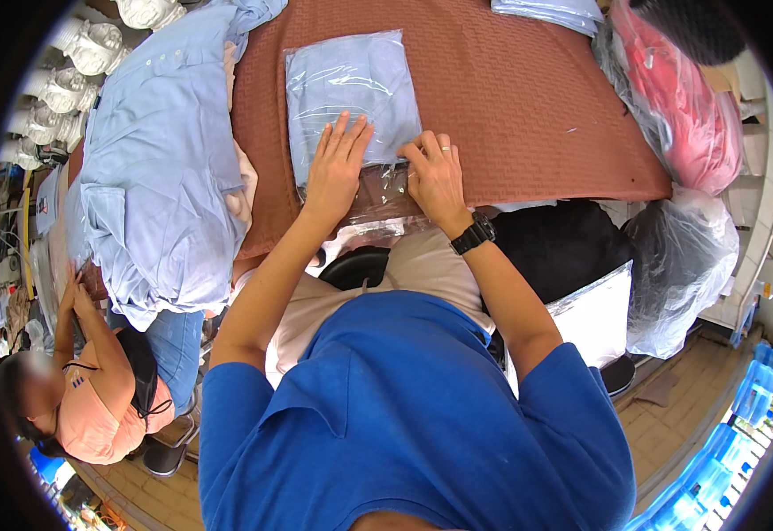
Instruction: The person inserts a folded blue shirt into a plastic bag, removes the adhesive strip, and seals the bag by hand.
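A folded light blue shirt (351,84) lies inside a clear plastic bag (382,190) on the brown cloth-covered table (528,115). The bag's unfilled end reaches toward me, to the table's near edge. My left hand (338,173) rests flat on the bagged shirt, fingers stretched out over its lower left part. At the shirt's lower right corner, my right hand (437,177) has its thumb and fingers bent together on the bag's edge. A black watch is on my right wrist.
Loose light blue shirts (165,159) are heaped at the table's left. More bagged shirts (550,11) lie at the far right, near red clothing in plastic (678,106). A black bundle (559,248) and a clear plastic sack (683,265) are at right. Another person (103,398) sits at left.
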{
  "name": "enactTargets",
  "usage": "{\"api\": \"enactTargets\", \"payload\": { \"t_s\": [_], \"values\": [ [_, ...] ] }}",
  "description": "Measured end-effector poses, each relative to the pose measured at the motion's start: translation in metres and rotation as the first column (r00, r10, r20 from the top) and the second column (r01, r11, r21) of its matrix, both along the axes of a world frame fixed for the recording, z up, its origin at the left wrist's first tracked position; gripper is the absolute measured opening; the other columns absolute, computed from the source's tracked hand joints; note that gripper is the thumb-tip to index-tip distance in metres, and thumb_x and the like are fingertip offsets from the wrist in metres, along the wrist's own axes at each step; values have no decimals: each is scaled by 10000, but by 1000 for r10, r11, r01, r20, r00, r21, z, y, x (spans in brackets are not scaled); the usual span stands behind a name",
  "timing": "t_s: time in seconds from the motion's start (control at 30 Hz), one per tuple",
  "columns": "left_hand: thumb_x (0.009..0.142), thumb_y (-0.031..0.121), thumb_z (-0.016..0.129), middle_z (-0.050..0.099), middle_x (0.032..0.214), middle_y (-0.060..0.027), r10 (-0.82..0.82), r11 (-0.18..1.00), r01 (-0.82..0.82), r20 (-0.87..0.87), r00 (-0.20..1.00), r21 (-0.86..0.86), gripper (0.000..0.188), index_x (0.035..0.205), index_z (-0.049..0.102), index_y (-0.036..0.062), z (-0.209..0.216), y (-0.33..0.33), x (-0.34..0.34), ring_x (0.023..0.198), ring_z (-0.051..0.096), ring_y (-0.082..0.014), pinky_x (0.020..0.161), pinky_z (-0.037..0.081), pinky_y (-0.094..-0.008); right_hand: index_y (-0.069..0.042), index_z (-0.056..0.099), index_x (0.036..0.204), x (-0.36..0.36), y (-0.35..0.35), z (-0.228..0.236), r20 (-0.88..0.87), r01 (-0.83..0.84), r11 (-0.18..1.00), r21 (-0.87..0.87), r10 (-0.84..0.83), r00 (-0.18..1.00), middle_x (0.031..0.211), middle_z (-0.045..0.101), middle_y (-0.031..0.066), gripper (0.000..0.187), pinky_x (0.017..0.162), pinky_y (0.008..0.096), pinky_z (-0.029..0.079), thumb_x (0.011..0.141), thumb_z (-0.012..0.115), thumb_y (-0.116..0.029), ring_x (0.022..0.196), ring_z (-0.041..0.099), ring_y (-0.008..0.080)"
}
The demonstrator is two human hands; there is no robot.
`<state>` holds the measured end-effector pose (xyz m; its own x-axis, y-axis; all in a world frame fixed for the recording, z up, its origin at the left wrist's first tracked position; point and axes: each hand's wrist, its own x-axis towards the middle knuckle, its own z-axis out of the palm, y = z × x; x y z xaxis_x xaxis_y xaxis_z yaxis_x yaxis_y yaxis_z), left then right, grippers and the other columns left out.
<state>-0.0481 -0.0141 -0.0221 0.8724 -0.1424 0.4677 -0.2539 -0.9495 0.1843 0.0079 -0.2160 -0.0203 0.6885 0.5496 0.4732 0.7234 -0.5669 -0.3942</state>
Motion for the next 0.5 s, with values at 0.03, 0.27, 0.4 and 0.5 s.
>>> {"api": "enactTargets", "payload": {
  "t_s": [0.03, 0.27, 0.4, 0.5],
  "values": [
    [835, -72, 574, 437, 1586, -140, -31, 1000, 31, -4, 1000, 0, 654, 1476, 500, 34, -1, 2, 1, 1506, 352, -349, 1222, 293, -545, -94, 663, 1043, -1, 0, 1, -32, 1, 1000, 30, 0, 999, 1033, 552, 91, 333, 854, 438, 444, 750, 633, 61, 982, 528, 313],
    [810, -128, 553, 437, 1586, -148, -61, 996, 58, -41, 997, -72, 690, 1478, 502, 34, -5, 10, -11, 1494, 370, -362, 1222, 315, -527, -80, 661, 1063, -6, -4, -1, -116, 22, 996, 89, -12, 993, 1047, 550, 114, 319, 886, 453, 451, 777, 626, 57, 1002, 529, 334],
    [809, -128, 558, 436, 1581, -168, 18, 998, -19, -28, 999, -54, 702, 1489, 489, 33, 7, 0, -17, 1493, 368, -371, 1224, 313, -516, -73, 656, 1080, -13, 1, 10, -49, 104, 983, 149, -98, 994, 1046, 557, 111, 307, 875, 454, 455, 789, 655, 26, 999, 533, 333],
    [829, -101, 565, 451, 1572, -168, 28, 996, -34, -73, 997, -81, 669, 1481, 503, 33, 12, -6, -16, 1493, 369, -370, 1225, 310, -516, -83, 654, 1053, -12, 14, 13, 50, 21, 990, 138, -28, 998, 1032, 546, 83, 293, 817, 431, 439, 777, 660, 15, 995, 529, 299]
  ]
}}
